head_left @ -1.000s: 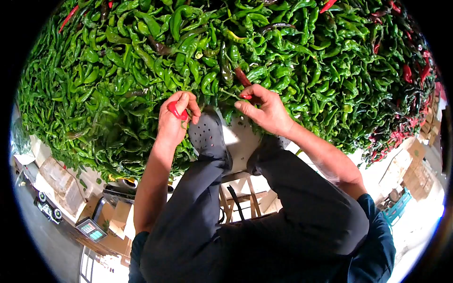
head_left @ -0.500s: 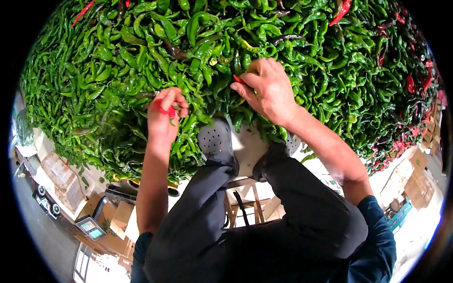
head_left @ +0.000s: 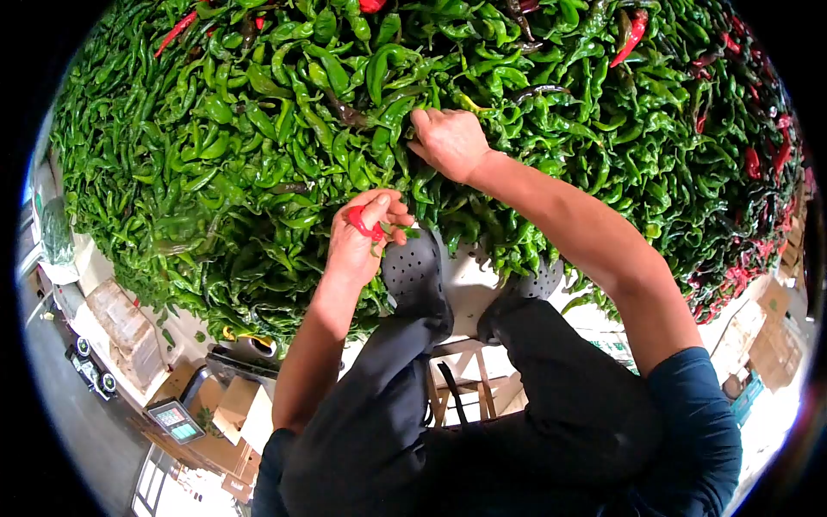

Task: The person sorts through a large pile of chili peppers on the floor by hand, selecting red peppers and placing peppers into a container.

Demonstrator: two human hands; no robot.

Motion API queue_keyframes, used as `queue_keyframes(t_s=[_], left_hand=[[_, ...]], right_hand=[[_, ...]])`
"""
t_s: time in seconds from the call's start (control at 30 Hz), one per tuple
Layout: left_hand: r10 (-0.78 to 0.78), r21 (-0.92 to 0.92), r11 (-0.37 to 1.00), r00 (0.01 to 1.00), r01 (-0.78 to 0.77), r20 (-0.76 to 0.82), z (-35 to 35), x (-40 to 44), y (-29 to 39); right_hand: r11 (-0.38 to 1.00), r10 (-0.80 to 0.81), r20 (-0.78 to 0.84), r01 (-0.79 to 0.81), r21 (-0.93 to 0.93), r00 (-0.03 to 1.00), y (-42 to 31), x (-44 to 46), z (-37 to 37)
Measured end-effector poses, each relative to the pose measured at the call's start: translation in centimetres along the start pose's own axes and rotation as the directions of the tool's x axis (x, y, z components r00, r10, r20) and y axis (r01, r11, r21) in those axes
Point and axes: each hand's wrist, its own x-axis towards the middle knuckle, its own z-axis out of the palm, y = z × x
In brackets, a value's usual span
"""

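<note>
The pale floor (head_left: 470, 289) carries a broad heap of peppers (head_left: 250, 129) (mostly green ones).

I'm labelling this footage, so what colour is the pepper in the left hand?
Red; the pepper in the left hand shows best in the head view.

Can't see right fingertips, tucked behind right hand (head_left: 450, 144) among green peppers (head_left: 258, 77); can't tell if gripping anything. Can't see all of red pepper (head_left: 365, 224), partly covered by fingers and thumb of left hand (head_left: 351, 250). Can't see far side of pile, cut off at top edge. Can't see full right shoe (head_left: 536, 280), partly behind peppers. Can't see most of wooden stool (head_left: 437, 396), hidden by legs. Can't read digits on display (head_left: 177, 421), too small. Can't make out blue-green item (head_left: 747, 399) at right, partly hidden, washed out by glare.
</note>
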Motion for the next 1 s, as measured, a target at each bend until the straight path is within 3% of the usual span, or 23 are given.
queue_keyframes(t_s=[0.1,0.23,0.37,0.6,0.8,0.93,1.0], left_hand=[[-0.025,-0.01,1.0,1.0,0.025,0.002,0.1,0.2,-0.2],[-0.042,-0.047,0.998,0.999,0.042,-0.003,0.3,0.5,-0.3],[-0.021,-0.047,0.999,1.0,0.021,-0.008,-0.3,0.7,-0.5],[-0.082,-0.04,0.996,0.995,0.079,-0.062,-0.8,0.8,-1.1],[-0.057,-0.031,0.998,0.995,0.054,-0.08,-0.9,1.0,-0.9],[-0.037,-0.059,0.998,0.997,0.033,-0.062,-0.9,1.0,-0.9],[-0.029,-0.075,0.997,0.998,0.025,-0.05,-0.9,1.0,-0.7]], right_hand=[[0.999,0.042,-0.106,-0.042,-0.005,0.993,-0.2,0.4,0.1],[1.0,-0.012,-0.072,0.013,0.012,0.997,-0.7,0.9,0.2],[0.99,0.048,-0.116,-0.032,0.14,0.992,-0.3,0.5,0.9],[0.929,0.158,0.103,-0.183,0.322,0.982,-0.8,1.3,-0.2],[0.953,0.216,-0.005,-0.21,0.217,0.976,-1.8,1.3,-0.1],[0.885,0.22,-0.138,-0.138,0.445,0.966,-1.5,-0.3,-1.3],[0.745,0.356,-0.014,-0.274,0.609,0.934,-1.6,-1.8,-3.0]])
